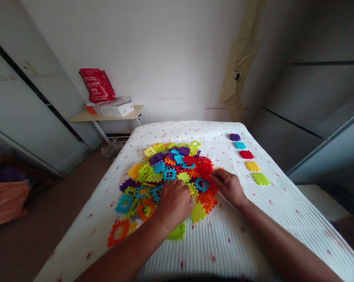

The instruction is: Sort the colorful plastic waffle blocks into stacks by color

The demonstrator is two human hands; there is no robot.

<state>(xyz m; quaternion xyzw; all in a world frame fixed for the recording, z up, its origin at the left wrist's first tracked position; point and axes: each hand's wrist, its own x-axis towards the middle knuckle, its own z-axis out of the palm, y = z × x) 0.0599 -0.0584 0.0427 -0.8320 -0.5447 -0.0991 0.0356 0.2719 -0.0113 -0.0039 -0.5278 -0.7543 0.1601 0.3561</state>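
A loose pile of interlocking plastic tiles in yellow-green, blue, purple, orange and red covers the middle of the bed-like surface. My left hand [177,199] rests over the front of the pile with fingers curled; whatever they grip is hidden beneath them. A yellow-green tile [183,178] shows just beyond its knuckles. At the pile's right edge, my right hand [229,185] pinches the side of a red tile [205,168] between thumb and fingers. A blue frame-shaped tile [202,184] lies between the hands. Nearer to me, another yellow-green tile [177,232] sits partly under my left wrist.
Along the right side, a purple tile [234,137], blue tile [240,145], red tile [247,154], yellow tile [252,166] and yellow-green tile [261,179] lie in a spaced row on the white quilted cover [229,250]. A small table [137,111] bearing a red bag [97,85] stands behind left.
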